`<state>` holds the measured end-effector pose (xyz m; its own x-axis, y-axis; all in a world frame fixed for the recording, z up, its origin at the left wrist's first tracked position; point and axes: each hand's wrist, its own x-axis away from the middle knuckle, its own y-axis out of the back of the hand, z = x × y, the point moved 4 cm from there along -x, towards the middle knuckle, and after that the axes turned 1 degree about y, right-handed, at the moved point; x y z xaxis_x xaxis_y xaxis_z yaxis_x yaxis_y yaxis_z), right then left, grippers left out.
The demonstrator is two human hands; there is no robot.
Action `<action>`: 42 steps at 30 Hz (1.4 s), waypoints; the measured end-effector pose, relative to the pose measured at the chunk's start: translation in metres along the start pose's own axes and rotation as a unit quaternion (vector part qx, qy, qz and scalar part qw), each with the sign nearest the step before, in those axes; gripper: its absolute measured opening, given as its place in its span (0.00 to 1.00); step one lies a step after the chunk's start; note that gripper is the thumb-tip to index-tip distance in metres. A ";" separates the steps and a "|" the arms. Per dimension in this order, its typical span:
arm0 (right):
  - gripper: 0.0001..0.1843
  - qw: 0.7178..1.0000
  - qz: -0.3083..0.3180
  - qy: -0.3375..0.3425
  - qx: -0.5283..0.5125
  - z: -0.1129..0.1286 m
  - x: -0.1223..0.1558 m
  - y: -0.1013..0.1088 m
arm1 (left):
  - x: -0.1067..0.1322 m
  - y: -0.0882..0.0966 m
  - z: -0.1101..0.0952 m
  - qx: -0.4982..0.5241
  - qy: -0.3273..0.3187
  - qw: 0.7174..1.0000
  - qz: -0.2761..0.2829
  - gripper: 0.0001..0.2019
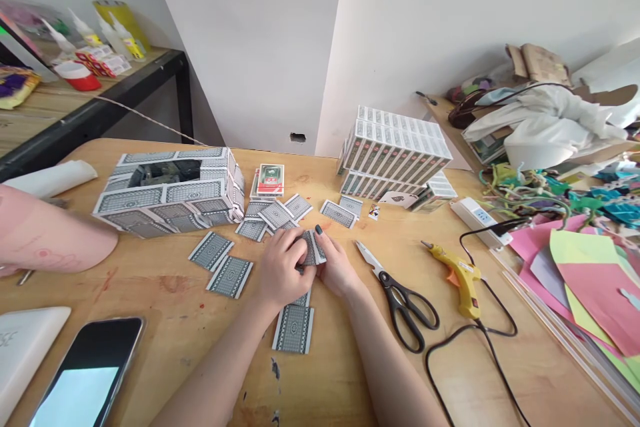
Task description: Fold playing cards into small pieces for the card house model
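Note:
Between my two hands, over the middle of the table, is a folded playing card (311,250) with a grey patterned back. My left hand (284,265) has its fingers curled over the card's left side. From the right, my right hand (337,263) pinches it, thumb on top. More folded cards lie around them: a loose card (294,329) below my wrists, another card (230,276) to the left, and an overlapping group of cards (278,215) just beyond. A box covered in such cards (163,195) stands at the back left, its top open and dark inside.
Scissors (395,293) and a yellow glue gun (463,280) with a black cord lie to the right. Stacked card boxes (395,147) stand behind, near a power strip (483,221). A phone (90,370) and pink cylinder (55,230) are at the left; coloured paper (595,280) lies far right.

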<state>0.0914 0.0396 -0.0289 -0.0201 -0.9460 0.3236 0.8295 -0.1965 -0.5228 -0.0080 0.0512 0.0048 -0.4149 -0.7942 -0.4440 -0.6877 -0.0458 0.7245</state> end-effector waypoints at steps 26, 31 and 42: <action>0.23 0.988 0.137 -0.063 -0.024 0.007 0.007 0.000 | 0.003 0.005 -0.006 0.072 -0.029 0.996 -0.037 0.09; 0.26 0.982 0.169 -0.087 -0.022 0.011 0.010 0.003 | 0.003 0.003 -0.005 0.094 -0.022 0.995 -0.033 0.07; 0.20 0.989 0.121 -0.066 -0.054 0.007 0.007 0.003 | 0.003 0.003 -0.007 0.091 -0.027 0.995 -0.039 0.07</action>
<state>0.0975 0.0346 -0.0225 0.2513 -0.9280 0.2751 0.7367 -0.0010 -0.6762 -0.0072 0.0447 0.0099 -0.3840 -0.7581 -0.5271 -0.8136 0.0079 0.5814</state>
